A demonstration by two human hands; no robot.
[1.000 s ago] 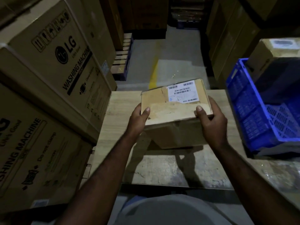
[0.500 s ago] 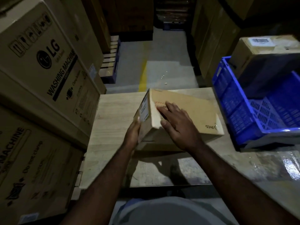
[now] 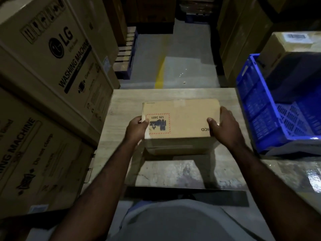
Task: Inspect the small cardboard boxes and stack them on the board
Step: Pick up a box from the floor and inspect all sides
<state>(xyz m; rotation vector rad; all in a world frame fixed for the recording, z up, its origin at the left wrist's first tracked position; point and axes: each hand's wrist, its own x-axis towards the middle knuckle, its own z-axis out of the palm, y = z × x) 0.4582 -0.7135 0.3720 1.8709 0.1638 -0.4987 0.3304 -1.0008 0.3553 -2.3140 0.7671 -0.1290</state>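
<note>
A small brown cardboard box [image 3: 184,117] with a red-bordered UN 3481 label on its top face is held level over the pale wooden board [image 3: 125,101]. My left hand [image 3: 136,126] grips its left end, thumb on the label. My right hand [image 3: 223,125] grips its right end, thumb on top near some printed letters. I cannot tell whether the box's underside touches the board.
A blue plastic crate [image 3: 264,108] stands right of the board, with another cardboard box [image 3: 281,47] at its far side. Large washing machine cartons [image 3: 52,54] wall in the left. A concrete aisle with a yellow line [image 3: 160,73] and a pallet [image 3: 126,54] lies beyond.
The box was turned over in my hands: the white barcode label faced up, then the box tilted on edge, and now the UN 3481 face is up and both hands hold its ends.
</note>
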